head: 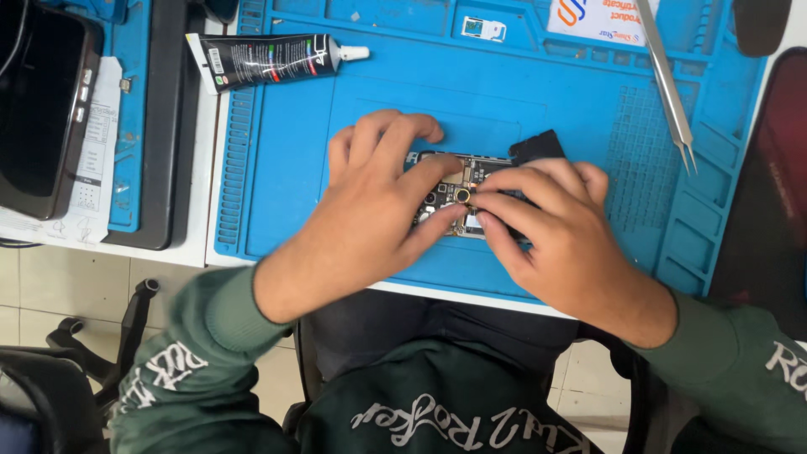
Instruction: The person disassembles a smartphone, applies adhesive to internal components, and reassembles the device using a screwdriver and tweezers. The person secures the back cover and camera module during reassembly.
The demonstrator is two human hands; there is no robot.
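Opened phone [458, 189] is lying near the middle of the blue repair mat [555, 101], back cover off, circuit board and camera modules showing; both hands are working on it at once. Left hand [370, 197] is resting over the phone's left half, fingers spread, thumb and forefinger closing narrowly toward a small round gold-rimmed part [463, 195] on the board; right hand [555, 223] is pinching in from the phone's right, fingertips meeting at that same part; which hand is actually gripping it, I cannot tell. A black piece [538, 147] is sticking out at the phone's upper right.

Judging progress: phone is already opened and stripped to the board; the small part is being seated or lifted, so reassembly looks not yet done.

Black glue tube [269, 59] is lying beyond the phone, upper left, cap on; tweezers [668, 84] are lying well to the phone's right, untouched.
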